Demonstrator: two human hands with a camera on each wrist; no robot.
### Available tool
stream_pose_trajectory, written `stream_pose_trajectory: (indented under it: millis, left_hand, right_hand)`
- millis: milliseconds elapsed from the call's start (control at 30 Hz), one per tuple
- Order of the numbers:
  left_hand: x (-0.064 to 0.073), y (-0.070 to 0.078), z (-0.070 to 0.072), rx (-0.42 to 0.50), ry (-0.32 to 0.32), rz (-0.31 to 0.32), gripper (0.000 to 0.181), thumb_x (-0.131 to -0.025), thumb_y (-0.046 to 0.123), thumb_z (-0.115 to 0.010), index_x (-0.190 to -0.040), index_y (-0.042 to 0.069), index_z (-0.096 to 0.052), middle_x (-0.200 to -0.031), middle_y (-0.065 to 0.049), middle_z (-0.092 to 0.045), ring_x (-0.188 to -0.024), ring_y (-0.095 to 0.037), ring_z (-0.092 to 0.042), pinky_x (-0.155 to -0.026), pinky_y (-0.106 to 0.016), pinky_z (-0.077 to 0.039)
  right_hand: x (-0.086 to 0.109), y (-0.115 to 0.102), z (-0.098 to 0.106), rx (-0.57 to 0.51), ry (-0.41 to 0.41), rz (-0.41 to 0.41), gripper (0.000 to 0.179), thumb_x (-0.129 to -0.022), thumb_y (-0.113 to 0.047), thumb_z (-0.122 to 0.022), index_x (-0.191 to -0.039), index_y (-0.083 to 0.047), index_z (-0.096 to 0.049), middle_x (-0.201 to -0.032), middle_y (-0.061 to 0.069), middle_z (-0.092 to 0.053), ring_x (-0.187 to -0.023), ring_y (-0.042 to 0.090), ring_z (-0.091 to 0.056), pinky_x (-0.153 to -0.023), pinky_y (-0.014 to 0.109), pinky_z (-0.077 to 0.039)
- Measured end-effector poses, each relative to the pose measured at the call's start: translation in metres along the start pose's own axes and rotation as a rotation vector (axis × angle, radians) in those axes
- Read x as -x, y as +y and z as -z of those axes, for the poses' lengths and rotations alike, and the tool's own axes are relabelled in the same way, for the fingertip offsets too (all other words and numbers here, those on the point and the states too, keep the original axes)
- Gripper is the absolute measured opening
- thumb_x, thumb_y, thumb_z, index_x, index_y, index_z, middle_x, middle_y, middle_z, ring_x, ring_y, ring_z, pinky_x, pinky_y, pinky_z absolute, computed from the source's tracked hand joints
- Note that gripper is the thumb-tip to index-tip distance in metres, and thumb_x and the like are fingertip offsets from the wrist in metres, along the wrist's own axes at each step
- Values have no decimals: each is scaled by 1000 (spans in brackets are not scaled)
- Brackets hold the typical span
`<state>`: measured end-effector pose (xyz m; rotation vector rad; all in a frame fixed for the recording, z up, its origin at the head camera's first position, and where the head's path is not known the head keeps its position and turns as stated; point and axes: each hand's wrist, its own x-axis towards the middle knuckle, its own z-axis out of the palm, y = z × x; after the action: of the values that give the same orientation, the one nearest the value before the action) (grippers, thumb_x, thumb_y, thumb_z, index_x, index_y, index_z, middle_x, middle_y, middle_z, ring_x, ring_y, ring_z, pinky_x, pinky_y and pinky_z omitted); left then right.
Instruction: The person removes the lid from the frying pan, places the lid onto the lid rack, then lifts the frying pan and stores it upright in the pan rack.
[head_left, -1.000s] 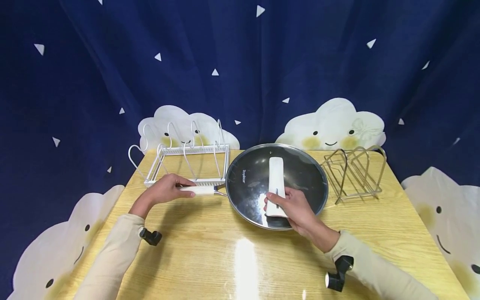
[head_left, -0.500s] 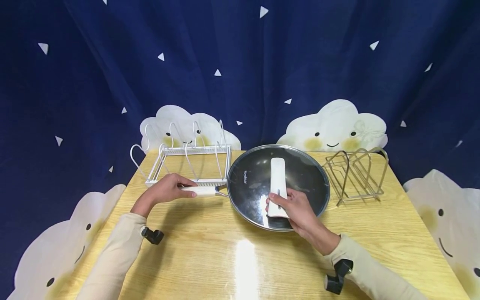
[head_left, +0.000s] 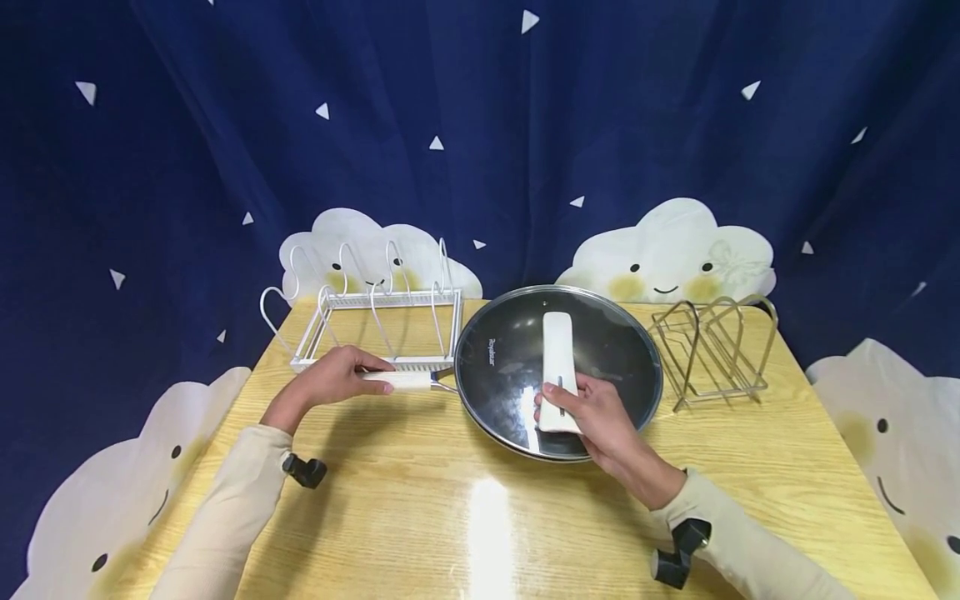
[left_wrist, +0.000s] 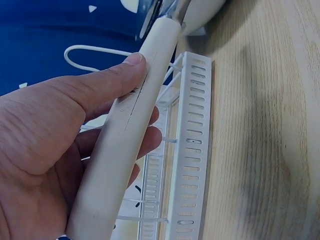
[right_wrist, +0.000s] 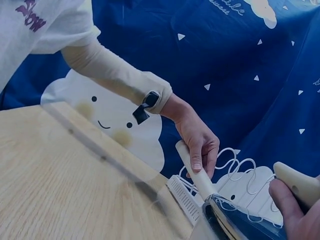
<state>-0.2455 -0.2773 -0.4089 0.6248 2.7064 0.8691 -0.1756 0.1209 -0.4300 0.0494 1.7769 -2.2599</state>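
A dark frying pan with a cream handle sits at the middle of the table, covered by a round glass lid with a steel rim. My left hand grips the pan handle, thumb along its top and fingers curled beneath, as the left wrist view shows. On the lid stands a long, flat white lid handle. My right hand holds the near end of that handle, with the thumb on top. Below the lid's near edge a thin strip of the pan shows. Most of the pan body is hidden under the lid.
A white wire rack with upright loops stands at the back left, just behind the left hand. To the right of the pan stands a bronze-coloured wire rack. A blue curtain with cloud shapes hangs behind the wooden table.
The lid and my right hand have shifted slightly up and right in the head view, and a sliver of pan now shows at the lid's near edge. My left hand keeps its grip.
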Motion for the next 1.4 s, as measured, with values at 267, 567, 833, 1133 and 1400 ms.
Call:
stream_pose_trajectory:
  millis: [267, 567, 833, 1133, 1400]
  left_hand:
    - [-2, 1, 0, -10, -7, 8, 38, -88, 28, -82, -120, 7, -76, -112, -9, -76, -84, -12, -61, -77, -31, -52]
    - [-2, 2, -1, -49, 4, -15, 40, -89, 29, -81, -121, 6, -75, -113, -9, -75, -85, -12, -62, -77, -33, -53]
    - [-2, 7, -4, -55, 36, -55, 43, -89, 24, -81, -125, 2, -72, -120, -13, -73, -106, -24, -70, -93, -45, -55]
    - [-11, 25, -12, -4, 128, -175, 35, -97, 21, -72, -126, 3, -69, -122, -14, -72, -112, -31, -69, -95, -46, -56]
    - [-29, 57, -29, 35, 153, -269, 33, -99, 18, -67, -126, -1, -67, -124, -17, -70, -110, -30, -70, -92, -43, -57]
  right_hand:
    - [6, -12, 2, 58, 5, 19, 39, -100, -8, -64, -126, 17, -51, -87, 7, -74, -77, 18, -73, -73, 37, -62]
    - [13, -27, 10, 126, -14, 54, 39, -100, -6, -63, -127, 18, -49, -87, 6, -75, -74, 18, -74, -72, 35, -62]
    - [21, -42, 18, 175, -16, 87, 39, -100, -5, -62, -126, 21, -47, -85, 7, -74, -72, 19, -74, -69, 35, -62]
    - [33, -70, 29, 245, -1, 73, 40, -100, -7, -63, -126, 17, -46, -84, 6, -73, -70, 20, -74, -66, 36, -62]
    - [39, -92, 41, 339, 25, 119, 40, -99, -5, -63, -127, 20, -46, -81, 4, -73, -68, 20, -74, -66, 37, -62]
